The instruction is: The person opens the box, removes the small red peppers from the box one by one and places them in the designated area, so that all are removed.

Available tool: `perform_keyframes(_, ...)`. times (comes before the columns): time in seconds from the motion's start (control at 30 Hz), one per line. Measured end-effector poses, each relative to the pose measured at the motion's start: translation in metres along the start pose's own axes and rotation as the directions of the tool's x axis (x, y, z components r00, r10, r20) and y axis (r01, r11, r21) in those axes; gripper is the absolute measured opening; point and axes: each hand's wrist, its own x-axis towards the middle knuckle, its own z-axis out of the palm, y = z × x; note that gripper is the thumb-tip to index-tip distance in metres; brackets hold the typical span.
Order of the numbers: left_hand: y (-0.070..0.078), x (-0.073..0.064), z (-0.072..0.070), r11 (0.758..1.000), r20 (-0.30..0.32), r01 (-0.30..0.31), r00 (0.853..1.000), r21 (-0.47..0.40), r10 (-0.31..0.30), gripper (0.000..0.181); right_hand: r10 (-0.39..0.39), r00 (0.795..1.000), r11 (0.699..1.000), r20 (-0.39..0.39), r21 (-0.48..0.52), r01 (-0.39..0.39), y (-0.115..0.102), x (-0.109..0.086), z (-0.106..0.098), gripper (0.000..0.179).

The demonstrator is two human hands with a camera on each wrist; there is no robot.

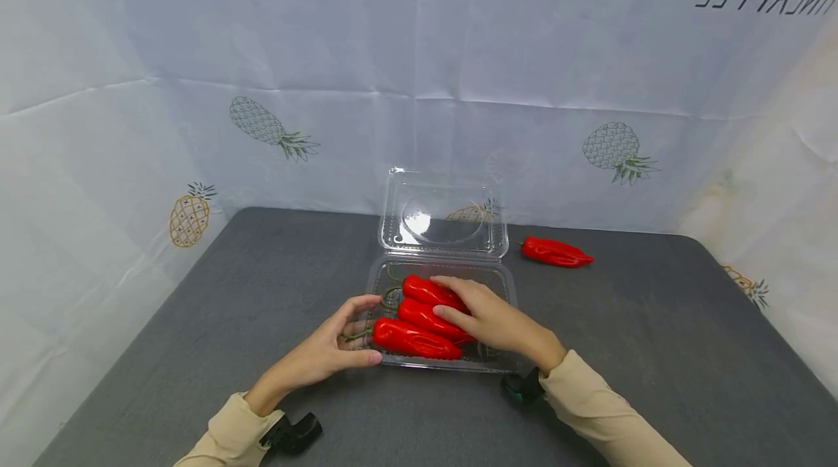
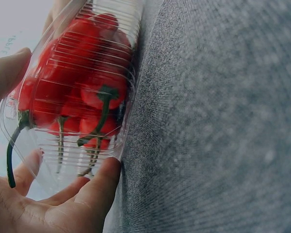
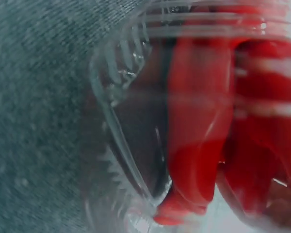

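Note:
Several red chili peppers [image 1: 415, 338] lie in a clear plastic clamshell container [image 1: 505, 285], green stems toward the left. My right hand [image 1: 494, 316] reaches over them from the right, with its thumb and index finger around the back red pepper [image 1: 414, 286]. At the container's left end, my left hand [image 1: 327, 343] is spread, thumb near the front corner and fingers along the side. In the left wrist view its fingertips [image 2: 109, 170] touch the clear wall, and more peppers [image 2: 94, 90] show stacked beneath. Blur in the right wrist view hides most of my right fingers.
The clear lid [image 1: 445, 223] stands raised behind the container, hinged at its back edge. Another red pepper [image 1: 556, 252] lies on the dark grey table [image 1: 622, 336], right of the lid. A pale cloth with printed pineapples [image 1: 419, 52] hangs behind the table.

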Motion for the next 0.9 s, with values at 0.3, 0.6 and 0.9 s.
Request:
perform_keyframes(0.3,0.0005,-0.0002,0.0001,1.0,-0.003,0.003,1.0,0.01,-0.003,0.078,0.0,0.999,0.999,-0.035,-0.033,-0.001,0.0013,0.0008,0.0052,0.055)
perform_keyframes(0.6,0.0004,0.0002,-0.0002,1.0,-0.002,-0.011,1.0,0.021,0.011,0.077,-0.027,0.998,1.0,-0.056,0.004,0.027,-0.0009,0.0006,0.0016,0.049)
perform_keyframes(0.9,0.0,-0.0002,-0.0009,0.999,-0.002,-0.011,1.0,0.031,0.011,0.077,0.004,0.998,0.999,-0.062,0.036,-0.001,0.0006,0.0,-0.004,0.053)
